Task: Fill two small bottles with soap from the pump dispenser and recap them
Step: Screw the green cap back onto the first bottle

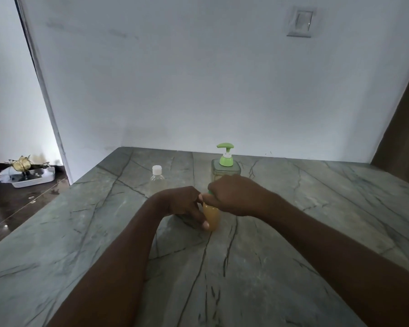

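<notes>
On the grey stone counter (293, 232) a small yellow bottle (211, 218) stands straight up. The left hand (184, 204) wraps its side, and the right hand (234, 194) pinches its green cap (210, 192) on top. Behind the bottle stands a green pump bottle (226, 164), and a clear bottle (157, 179) with a white cap.

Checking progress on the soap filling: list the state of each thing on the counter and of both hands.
Yellow bottle: upright, full of yellow soap, held.
Clear bottle: upright, white cap on.
Pump dispenser: upright, untouched.
Left hand: gripping the yellow bottle's body.
Right hand: closed over its green cap.
</notes>
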